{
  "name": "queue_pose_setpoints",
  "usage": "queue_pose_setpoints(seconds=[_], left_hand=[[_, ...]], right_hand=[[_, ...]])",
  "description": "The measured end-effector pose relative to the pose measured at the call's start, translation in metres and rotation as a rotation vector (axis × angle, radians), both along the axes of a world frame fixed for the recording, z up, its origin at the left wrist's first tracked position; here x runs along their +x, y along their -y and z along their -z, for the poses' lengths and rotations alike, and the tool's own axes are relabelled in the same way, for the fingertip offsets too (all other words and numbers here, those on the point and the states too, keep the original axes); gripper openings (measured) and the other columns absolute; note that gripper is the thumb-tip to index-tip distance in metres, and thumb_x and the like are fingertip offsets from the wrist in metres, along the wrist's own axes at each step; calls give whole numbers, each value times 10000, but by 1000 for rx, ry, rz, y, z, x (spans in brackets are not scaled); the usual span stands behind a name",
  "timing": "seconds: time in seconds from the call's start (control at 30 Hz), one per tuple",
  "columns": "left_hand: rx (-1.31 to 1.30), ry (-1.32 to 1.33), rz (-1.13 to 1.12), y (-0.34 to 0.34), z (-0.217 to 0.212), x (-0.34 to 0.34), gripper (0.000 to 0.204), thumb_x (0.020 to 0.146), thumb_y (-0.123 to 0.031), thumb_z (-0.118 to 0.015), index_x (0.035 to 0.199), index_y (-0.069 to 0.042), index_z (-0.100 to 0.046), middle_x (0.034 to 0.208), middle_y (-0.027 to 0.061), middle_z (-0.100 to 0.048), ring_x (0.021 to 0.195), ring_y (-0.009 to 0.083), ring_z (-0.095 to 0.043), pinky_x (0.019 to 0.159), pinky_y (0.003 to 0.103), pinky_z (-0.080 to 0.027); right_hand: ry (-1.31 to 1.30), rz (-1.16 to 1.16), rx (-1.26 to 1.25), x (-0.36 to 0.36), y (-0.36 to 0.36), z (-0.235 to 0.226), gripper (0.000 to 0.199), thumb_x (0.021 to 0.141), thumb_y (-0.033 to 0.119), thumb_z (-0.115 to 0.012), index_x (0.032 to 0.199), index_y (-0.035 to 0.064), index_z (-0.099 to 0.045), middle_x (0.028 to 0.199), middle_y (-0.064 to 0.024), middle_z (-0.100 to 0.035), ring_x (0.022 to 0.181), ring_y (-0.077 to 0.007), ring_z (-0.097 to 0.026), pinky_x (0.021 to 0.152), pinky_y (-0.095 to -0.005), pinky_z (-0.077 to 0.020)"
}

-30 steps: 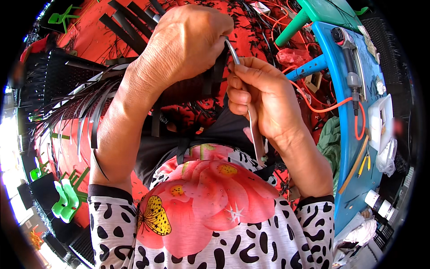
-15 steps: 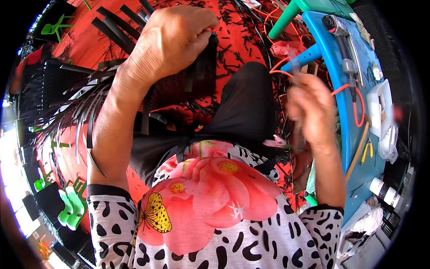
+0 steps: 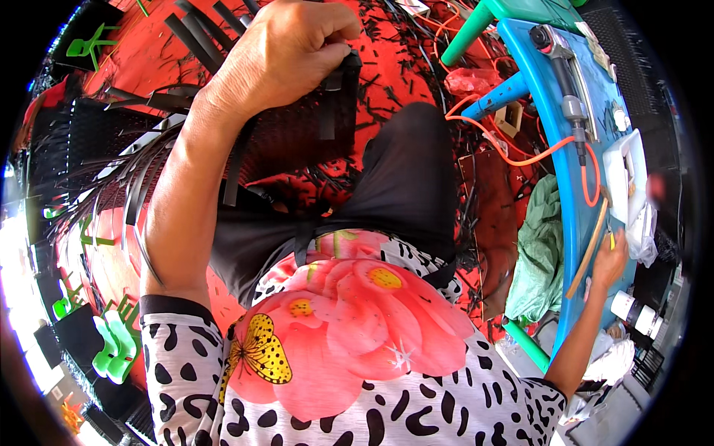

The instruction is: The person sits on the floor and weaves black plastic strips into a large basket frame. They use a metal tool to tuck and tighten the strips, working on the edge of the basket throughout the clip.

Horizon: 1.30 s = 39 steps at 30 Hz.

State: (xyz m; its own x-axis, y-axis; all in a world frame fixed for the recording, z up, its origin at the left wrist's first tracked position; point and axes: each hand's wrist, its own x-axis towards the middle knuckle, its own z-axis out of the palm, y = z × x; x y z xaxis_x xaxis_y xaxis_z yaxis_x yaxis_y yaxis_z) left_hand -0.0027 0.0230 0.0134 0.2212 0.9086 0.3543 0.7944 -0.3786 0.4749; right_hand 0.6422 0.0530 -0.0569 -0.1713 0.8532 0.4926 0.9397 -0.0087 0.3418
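My left hand [image 3: 301, 59] is closed in a fist at the top corner of a black woven panel [image 3: 297, 145], gripping its edge. Loose black strips [image 3: 195, 43] stick out from the panel's far side, and more hang beside my left forearm. Out to the right, my right hand [image 3: 611, 260] is on the blue table. Its fingers are closed around yellow-handled pliers [image 3: 612, 240], mostly covered by the hand. A wooden-handled tool [image 3: 587, 249] lies just left of that hand.
On the blue table [image 3: 543, 70] lie an air tool [image 3: 569, 93] with an orange hose [image 3: 535, 160] and a white tray [image 3: 625, 178]. A white canister [image 3: 636, 314] is nearby. Green cloth [image 3: 539, 256] hangs by the table. Black scraps litter the red floor [image 3: 394, 70].
My right hand has swung from beside my knee down and right to the pliers on the table. My left hand keeps its hold, shifted slightly upward.
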Motion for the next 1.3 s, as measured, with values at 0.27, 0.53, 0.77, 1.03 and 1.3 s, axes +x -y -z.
queue_pose_setpoints(seconds=[0.27, 0.53, 0.77, 1.03, 1.3], left_hand=[[15, -14, -30, 6, -1, -6, 111, 778, -24, -633, 885, -2, -612, 706, 78, -587, 616, 133, -559, 596, 260, -461], [24, 74, 0, 3, -2, 2, 121, 748, -24, -646, 863, -5, -618, 694, 91, -623, 624, 137, -607, 584, 274, -480], [67, 37, -7, 4, 0, -2, 79, 764, -19, -627, 837, -8, -601, 635, 86, -568, 557, 126, -552, 541, 273, -449], [-35, 100, -57, 5, -5, 1, 82, 755, -7, -623, 833, -7, -597, 633, 69, -555, 551, 116, -525, 543, 260, -442], [-40, 124, -42, 7, -5, 1, 85, 747, -1, -616, 830, 1, -598, 640, 76, -584, 573, 126, -571, 556, 267, -464]], right_hand=[[-1262, -1226, -536, -414, 6, -41, 292, 771, 6, -691, 1056, 37, -631, 819, -46, -604, 700, -99, -588, 618, -244, -477], [-1550, -1423, -573, -480, 0, -26, 82, 777, 15, -684, 855, 20, -658, 765, -49, -615, 632, -129, -576, 561, -247, -453], [-2419, -811, -1144, -476, 7, -22, 57, 863, 70, -634, 844, 16, -629, 700, -57, -603, 513, -74, -489, 458, -194, -365], [-2308, -657, -1228, -476, 1, -22, 92, 841, 47, -643, 898, -9, -598, 681, -63, -582, 494, -75, -474, 432, -198, -340], [-2112, -611, -1387, -477, -15, -35, 282, 806, 33, -649, 1039, -10, -496, 714, -83, -574, 474, -76, -431, 413, -210, -299]])
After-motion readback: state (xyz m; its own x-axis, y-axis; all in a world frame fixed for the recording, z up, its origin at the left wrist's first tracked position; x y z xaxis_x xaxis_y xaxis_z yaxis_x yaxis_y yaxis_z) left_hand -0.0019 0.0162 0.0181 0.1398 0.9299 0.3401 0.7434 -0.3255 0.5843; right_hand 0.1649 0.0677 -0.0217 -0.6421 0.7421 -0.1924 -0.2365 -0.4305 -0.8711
